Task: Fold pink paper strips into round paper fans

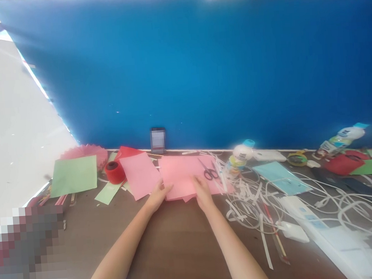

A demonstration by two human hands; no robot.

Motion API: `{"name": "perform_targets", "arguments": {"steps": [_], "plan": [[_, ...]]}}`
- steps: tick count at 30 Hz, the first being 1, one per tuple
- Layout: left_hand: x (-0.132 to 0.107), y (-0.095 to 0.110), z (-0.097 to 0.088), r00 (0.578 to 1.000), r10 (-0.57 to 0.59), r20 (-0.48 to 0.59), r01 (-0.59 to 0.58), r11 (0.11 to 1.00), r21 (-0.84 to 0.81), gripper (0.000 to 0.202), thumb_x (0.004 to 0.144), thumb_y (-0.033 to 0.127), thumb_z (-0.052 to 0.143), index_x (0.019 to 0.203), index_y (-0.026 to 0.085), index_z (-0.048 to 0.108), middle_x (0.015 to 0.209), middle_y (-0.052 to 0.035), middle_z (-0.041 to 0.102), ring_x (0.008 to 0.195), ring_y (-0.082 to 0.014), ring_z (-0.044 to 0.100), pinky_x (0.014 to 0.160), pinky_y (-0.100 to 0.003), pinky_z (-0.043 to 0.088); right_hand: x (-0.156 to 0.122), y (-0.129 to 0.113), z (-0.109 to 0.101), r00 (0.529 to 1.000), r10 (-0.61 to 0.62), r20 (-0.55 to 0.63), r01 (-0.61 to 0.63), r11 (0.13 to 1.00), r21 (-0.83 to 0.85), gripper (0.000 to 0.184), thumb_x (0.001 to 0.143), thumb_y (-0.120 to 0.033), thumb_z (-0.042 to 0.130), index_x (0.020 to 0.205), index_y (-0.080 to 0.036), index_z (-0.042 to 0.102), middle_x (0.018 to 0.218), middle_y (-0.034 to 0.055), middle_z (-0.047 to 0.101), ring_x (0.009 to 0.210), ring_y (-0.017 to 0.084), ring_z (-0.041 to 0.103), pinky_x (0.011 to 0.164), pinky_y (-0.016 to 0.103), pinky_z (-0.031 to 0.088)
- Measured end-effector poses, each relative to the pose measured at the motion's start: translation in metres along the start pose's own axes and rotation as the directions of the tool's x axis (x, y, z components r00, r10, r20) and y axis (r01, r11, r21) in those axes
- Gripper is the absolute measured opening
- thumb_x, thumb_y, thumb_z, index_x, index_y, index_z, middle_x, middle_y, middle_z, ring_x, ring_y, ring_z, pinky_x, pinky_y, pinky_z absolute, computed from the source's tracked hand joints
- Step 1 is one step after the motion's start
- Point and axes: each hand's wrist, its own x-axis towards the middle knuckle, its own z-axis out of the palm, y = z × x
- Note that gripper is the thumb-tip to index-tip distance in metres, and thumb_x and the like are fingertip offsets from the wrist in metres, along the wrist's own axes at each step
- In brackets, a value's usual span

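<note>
A sheet of pink paper [178, 169] lies in front of me at the middle of the table. My left hand [157, 197] grips its lower left corner, thumb on top and the other fingers partly hidden. Along the near edge, my right hand [203, 192] is closed on the same paper. Dark-handled scissors [210, 173] rest on pink paper just beyond my right hand. A second pink sheet [140, 174] lies left of my left hand, beside a red tape roll [114, 173].
Green paper [74, 175] and a pink pleated paper fan [100, 152] lie at the left. A phone [158, 140] leans on the blue partition [181, 72]. Right of my hands are a bottle [240, 156], paper scraps, white cables [269, 189], blue paper [282, 177] and a power strip [301, 212].
</note>
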Motion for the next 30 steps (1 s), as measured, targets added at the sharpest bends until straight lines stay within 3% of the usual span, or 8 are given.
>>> {"name": "perform_targets", "arguments": {"steps": [4,9,15,18,21,24,26,30], "plan": [[0.004,-0.003,-0.002,0.999,0.033,-0.04,-0.03,0.997,0.065,0.046,0.062,0.034,0.068,0.1,0.012,0.058,0.096,-0.0129,0.065,0.087,-0.0243,0.061,0.078,-0.036,0.047,-0.003,-0.004,0.002,0.993,-0.01,0.116,0.022,0.995,-0.099,0.033,0.065,-0.041,0.061,0.085,-0.015,0.063,0.089,0.0062,0.064,0.088,0.02,0.057,0.077,0.03,0.043],[0.007,-0.003,-0.013,0.993,0.018,-0.113,-0.005,0.993,0.115,0.051,0.056,0.031,0.072,0.101,0.013,0.056,0.091,-0.012,0.066,0.08,-0.0235,0.063,0.069,-0.033,0.05,-0.002,-0.001,-0.005,0.988,0.042,0.15,0.001,0.96,-0.279,0.036,0.051,-0.036,0.072,0.076,-0.013,0.058,0.064,0.0029,0.062,0.064,0.018,0.058,0.057,0.027,0.043],[0.005,0.0,-0.01,0.998,0.049,-0.048,-0.046,0.996,0.078,0.043,0.058,0.034,0.07,0.094,0.013,0.06,0.092,-0.0106,0.066,0.083,-0.0227,0.062,0.071,-0.032,0.049,-0.006,-0.005,-0.004,0.95,0.11,0.291,-0.034,0.966,-0.256,0.031,0.059,-0.042,0.066,0.067,-0.013,0.057,0.059,0.0019,0.06,0.059,0.016,0.056,0.056,0.026,0.042],[0.005,-0.001,-0.009,0.997,0.015,-0.077,-0.009,0.997,0.078,0.038,0.064,0.042,0.064,0.086,0.011,0.062,0.084,-0.0105,0.067,0.073,-0.0217,0.062,0.062,-0.03,0.049,-0.009,-0.01,-0.001,0.926,0.109,0.362,-0.029,0.975,-0.22,0.03,0.063,-0.043,0.062,0.07,-0.014,0.058,0.065,0.0031,0.061,0.063,0.015,0.057,0.06,0.027,0.044],[0.005,-0.001,-0.011,0.992,0.002,-0.125,0.008,0.997,0.081,0.037,0.063,0.041,0.065,0.084,0.01,0.062,0.081,-0.0106,0.067,0.069,-0.0211,0.063,0.058,-0.029,0.049,-0.012,-0.013,0.002,0.932,0.093,0.35,0.004,0.964,-0.266,0.03,0.059,-0.04,0.066,0.072,-0.015,0.057,0.065,0.0016,0.06,0.06,0.014,0.056,0.055,0.025,0.042],[0.004,0.002,-0.011,0.991,-0.005,-0.135,0.01,0.999,0.039,0.038,0.06,0.036,0.069,0.087,0.01,0.061,0.082,-0.011,0.067,0.071,-0.0213,0.063,0.062,-0.03,0.05,-0.013,-0.014,0.002,0.947,0.112,0.3,0.012,0.924,-0.382,0.029,0.054,-0.038,0.069,0.057,-0.015,0.051,0.049,-0.0044,0.048,0.046,0.01,0.045,0.045,0.022,0.033],[0.003,0.006,-0.01,0.992,-0.012,-0.125,0.011,1.0,-0.006,0.04,0.058,0.032,0.071,0.09,0.01,0.061,0.082,-0.0112,0.067,0.072,-0.0214,0.063,0.065,-0.032,0.05,-0.012,-0.015,0.0,0.935,0.128,0.332,0.012,0.922,-0.388,0.03,0.056,-0.038,0.068,0.053,-0.015,0.048,0.045,-0.0059,0.043,0.043,0.008,0.04,0.043,0.021,0.03],[0.001,0.012,-0.008,0.997,-0.024,-0.074,0.017,0.995,-0.096,0.041,0.057,0.03,0.072,0.091,0.01,0.06,0.089,-0.0129,0.066,0.076,-0.0219,0.063,0.07,-0.033,0.05,-0.011,-0.017,-0.004,0.889,0.133,0.439,0.016,0.948,-0.319,0.029,0.062,-0.041,0.063,0.056,-0.014,0.052,0.052,-0.0034,0.049,0.048,0.009,0.044,0.047,0.022,0.032]]}}
